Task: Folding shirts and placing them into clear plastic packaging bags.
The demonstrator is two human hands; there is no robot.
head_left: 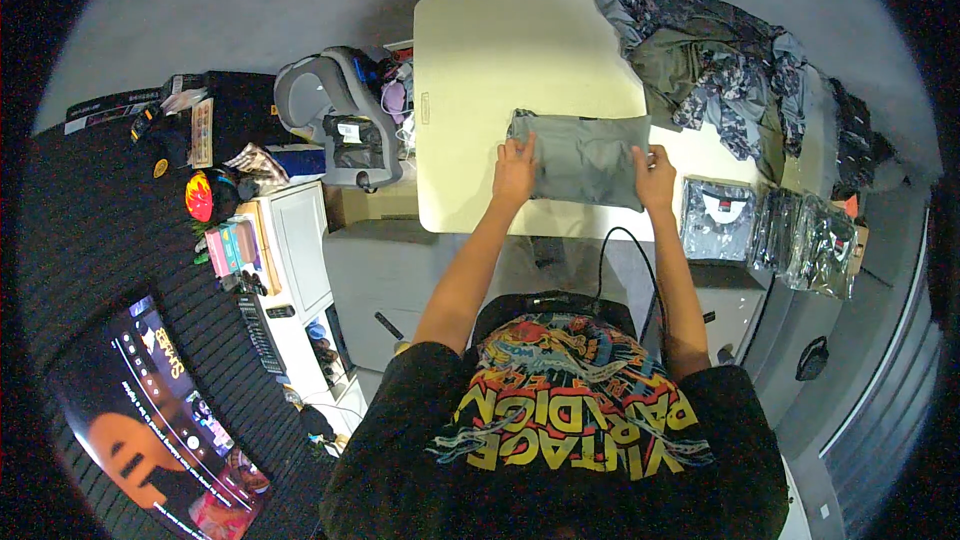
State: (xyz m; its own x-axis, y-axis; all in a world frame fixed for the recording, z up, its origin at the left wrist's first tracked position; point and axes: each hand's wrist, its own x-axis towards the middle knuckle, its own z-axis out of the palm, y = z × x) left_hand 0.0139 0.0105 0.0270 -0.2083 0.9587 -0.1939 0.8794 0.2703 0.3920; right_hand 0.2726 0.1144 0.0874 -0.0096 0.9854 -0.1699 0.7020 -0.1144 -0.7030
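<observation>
A grey-green garment [588,158], folded into a flat rectangle, lies near the front edge of the pale table in front of me. Across its left side my left hand [514,172] rests with fingers stretched out and apart, pressing on the cloth. At the right edge, my right hand [655,178] has its fingers and thumb closed on the fabric. A darker patterned bit of cloth shows at the garment's upper left corner. Whether it is a shirt or another piece of clothing cannot be made out.
A pile of loose camouflage and olive clothes [700,60] covers the table's far right. Clear-bagged folded garments [718,220] line the right front. A grey child seat [345,120] stands left of the table [480,60]. A black cable [640,245] loops near my right forearm.
</observation>
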